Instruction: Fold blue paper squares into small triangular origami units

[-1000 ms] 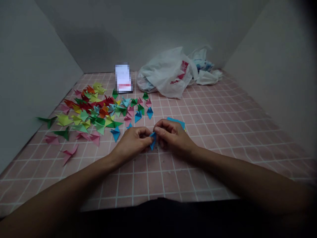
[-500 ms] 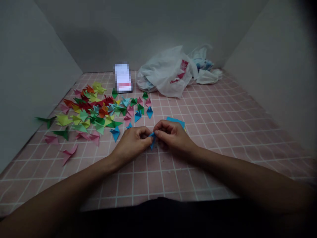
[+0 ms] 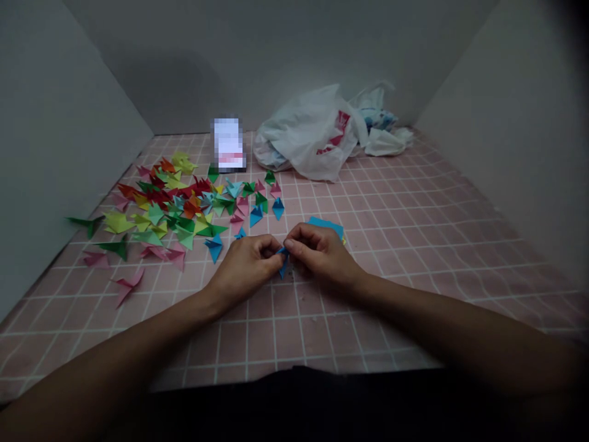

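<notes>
A small folded blue paper piece (image 3: 283, 260) is pinched between my two hands just above the pink checked tabletop (image 3: 396, 245). My left hand (image 3: 246, 264) is closed on its left side and my right hand (image 3: 319, 253) is closed on its upper right tip. Fingers cover most of the paper. A stack of blue paper squares (image 3: 327, 226) lies just behind my right hand. To the left spreads a heap of several folded paper pieces (image 3: 179, 202) in red, green, yellow, pink and blue.
A white plastic bag (image 3: 313, 138) and crumpled wrapping (image 3: 384, 132) sit at the back. A small blurred white card (image 3: 227, 145) stands beside the bag. Grey walls close in the left, back and right sides.
Both hands stay together on the blue piece; the fingers shift only slightly on it.
</notes>
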Demonstrator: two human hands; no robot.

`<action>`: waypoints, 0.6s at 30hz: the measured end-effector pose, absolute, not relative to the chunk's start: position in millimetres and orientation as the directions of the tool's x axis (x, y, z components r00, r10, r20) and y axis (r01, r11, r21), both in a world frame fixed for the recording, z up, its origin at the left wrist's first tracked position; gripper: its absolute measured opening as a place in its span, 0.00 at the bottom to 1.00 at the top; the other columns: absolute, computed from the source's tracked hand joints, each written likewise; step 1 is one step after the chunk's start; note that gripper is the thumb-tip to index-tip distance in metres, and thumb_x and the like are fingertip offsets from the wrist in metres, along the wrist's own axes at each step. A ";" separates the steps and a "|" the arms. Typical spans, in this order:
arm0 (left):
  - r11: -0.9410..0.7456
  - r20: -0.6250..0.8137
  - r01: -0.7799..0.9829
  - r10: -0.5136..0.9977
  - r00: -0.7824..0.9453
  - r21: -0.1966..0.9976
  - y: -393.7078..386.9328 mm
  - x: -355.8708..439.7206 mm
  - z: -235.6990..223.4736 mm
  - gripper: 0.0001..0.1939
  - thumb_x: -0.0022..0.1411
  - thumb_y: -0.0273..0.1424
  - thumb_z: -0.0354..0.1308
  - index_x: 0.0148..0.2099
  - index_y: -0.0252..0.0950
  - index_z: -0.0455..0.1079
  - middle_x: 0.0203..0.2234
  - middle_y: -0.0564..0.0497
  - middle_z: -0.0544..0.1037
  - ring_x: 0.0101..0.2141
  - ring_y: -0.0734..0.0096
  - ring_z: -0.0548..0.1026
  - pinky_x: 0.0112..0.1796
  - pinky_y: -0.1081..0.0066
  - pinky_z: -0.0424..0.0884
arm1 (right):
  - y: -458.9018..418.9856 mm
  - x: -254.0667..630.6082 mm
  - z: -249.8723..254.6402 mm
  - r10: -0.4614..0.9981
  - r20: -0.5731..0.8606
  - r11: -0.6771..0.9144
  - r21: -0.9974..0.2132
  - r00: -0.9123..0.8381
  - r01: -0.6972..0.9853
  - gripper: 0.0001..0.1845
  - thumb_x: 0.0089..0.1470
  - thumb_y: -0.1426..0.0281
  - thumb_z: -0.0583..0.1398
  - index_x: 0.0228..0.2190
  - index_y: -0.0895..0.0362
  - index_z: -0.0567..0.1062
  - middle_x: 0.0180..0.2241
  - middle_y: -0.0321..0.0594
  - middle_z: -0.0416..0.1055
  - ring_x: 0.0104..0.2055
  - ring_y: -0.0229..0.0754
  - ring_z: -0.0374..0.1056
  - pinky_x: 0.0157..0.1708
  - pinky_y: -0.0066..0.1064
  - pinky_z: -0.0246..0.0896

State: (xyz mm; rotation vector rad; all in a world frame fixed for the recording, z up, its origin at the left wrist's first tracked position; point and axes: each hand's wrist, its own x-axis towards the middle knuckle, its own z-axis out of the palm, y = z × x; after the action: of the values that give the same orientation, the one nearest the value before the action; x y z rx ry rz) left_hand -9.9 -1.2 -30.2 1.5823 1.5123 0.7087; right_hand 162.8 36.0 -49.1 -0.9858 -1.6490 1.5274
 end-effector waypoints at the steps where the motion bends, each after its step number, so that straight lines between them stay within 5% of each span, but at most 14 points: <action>1: 0.048 -0.131 0.533 0.984 0.119 0.845 -1.4 -9.7 -30.1 0.07 0.58 0.31 0.57 0.30 0.35 0.72 0.20 0.56 0.70 0.22 0.76 0.64 0.25 0.73 0.58 | 36.1 162.6 -49.3 0.876 0.005 0.058 -0.994 -0.482 0.096 0.10 0.56 0.63 0.61 0.27 0.55 0.69 0.19 0.30 0.62 0.21 0.34 0.59 0.21 0.27 0.52; 18: 0.091 -0.171 0.504 0.979 0.115 0.859 -1.4 -9.1 -28.3 0.06 0.57 0.31 0.58 0.31 0.35 0.74 0.20 0.55 0.73 0.22 0.76 0.66 0.25 0.74 0.60 | 37.4 162.0 -50.0 0.865 0.003 0.006 -1.000 -0.501 0.005 0.03 0.49 0.71 0.59 0.30 0.55 0.70 0.19 0.27 0.63 0.20 0.32 0.58 0.20 0.27 0.50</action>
State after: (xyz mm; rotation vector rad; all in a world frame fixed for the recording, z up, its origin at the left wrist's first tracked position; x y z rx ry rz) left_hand -9.1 -1.4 -28.3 1.5348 1.5105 0.6979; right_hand 162.0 37.4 -50.0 -0.9146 -1.5918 1.5775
